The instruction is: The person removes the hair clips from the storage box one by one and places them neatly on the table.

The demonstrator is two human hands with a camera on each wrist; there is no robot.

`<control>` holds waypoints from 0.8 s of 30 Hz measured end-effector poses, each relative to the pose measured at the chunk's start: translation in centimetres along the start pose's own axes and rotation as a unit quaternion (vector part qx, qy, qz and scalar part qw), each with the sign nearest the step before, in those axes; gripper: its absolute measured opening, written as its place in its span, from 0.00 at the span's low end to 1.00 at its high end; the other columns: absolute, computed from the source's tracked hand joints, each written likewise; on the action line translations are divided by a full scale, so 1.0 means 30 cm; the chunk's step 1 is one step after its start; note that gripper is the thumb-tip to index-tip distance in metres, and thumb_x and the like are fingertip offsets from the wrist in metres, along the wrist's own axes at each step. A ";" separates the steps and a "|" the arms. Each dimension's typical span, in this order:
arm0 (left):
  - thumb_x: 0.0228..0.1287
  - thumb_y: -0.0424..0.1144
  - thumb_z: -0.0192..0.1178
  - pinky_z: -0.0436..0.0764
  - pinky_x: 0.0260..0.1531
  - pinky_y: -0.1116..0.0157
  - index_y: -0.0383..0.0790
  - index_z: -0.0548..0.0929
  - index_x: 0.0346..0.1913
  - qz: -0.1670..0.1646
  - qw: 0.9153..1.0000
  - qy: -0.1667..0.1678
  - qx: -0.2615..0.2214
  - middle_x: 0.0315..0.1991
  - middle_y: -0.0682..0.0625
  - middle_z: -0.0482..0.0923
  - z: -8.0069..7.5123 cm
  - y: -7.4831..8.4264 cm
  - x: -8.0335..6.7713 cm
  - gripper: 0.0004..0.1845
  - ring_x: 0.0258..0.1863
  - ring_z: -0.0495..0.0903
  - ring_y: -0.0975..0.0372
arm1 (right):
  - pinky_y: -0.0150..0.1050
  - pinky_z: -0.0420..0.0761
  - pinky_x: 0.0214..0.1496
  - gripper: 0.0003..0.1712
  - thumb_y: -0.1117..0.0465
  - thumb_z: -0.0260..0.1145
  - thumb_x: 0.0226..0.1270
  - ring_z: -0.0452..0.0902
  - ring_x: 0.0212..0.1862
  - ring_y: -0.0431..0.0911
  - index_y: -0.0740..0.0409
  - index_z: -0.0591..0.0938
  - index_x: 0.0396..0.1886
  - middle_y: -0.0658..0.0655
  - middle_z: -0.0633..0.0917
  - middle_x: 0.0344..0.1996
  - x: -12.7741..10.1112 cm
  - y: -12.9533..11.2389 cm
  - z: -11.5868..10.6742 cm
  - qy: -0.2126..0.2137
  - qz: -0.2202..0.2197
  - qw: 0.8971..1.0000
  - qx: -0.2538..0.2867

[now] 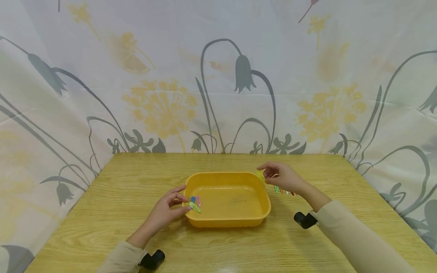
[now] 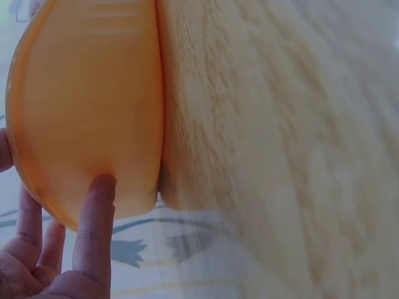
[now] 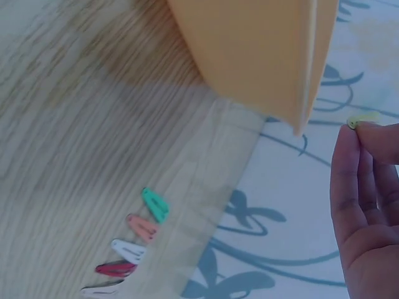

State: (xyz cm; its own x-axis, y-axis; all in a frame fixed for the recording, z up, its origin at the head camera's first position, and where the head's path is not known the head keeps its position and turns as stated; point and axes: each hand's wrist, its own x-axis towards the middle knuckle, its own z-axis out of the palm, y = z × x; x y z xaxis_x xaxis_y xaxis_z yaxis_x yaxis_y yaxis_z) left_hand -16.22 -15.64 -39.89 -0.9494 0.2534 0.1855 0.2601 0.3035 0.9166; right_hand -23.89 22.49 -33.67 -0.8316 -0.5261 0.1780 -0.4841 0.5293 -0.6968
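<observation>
A yellow plastic basin (image 1: 228, 223) stands on the wooden table. At its left end my left hand (image 1: 166, 206) holds the rim, with one finger (image 2: 96, 218) against the outer wall in the left wrist view. Inside, near that hand, lie a blue hair clip (image 1: 192, 199), a pink hair clip (image 1: 198, 201) and a green hair clip (image 1: 195, 207). My right hand (image 1: 283, 177) pinches a yellow-green hair clip (image 3: 354, 122) between thumb and fingertips, beside the basin's far right corner.
A row of snap hair clips lies on the table right of the basin: a green clip (image 3: 155, 204), an orange clip (image 3: 142, 228), a white clip (image 3: 128, 250), a red clip (image 3: 116, 268) and another pale clip (image 3: 101, 289). Behind the table hangs a flower-patterned cloth (image 1: 218, 113).
</observation>
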 end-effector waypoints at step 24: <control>0.55 0.34 0.68 0.70 0.56 0.54 0.30 0.80 0.39 -0.004 1.000 0.002 -0.007 0.66 0.40 0.62 0.003 0.002 0.003 0.12 0.58 0.68 0.46 | 0.42 0.79 0.27 0.21 0.75 0.61 0.59 0.74 0.31 0.46 0.71 0.75 0.54 0.61 0.78 0.33 -0.164 0.126 -0.023 0.088 0.087 0.992 0.029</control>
State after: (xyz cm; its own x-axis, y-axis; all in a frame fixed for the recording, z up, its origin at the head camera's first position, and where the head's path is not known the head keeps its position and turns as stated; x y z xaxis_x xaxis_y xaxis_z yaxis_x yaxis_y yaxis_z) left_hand -16.29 -15.53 -39.86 -0.9524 0.2464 0.1796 0.2497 0.2921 0.9232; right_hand -21.81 27.54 -36.69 -0.9383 -0.3033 0.1661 -0.3166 0.5601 -0.7656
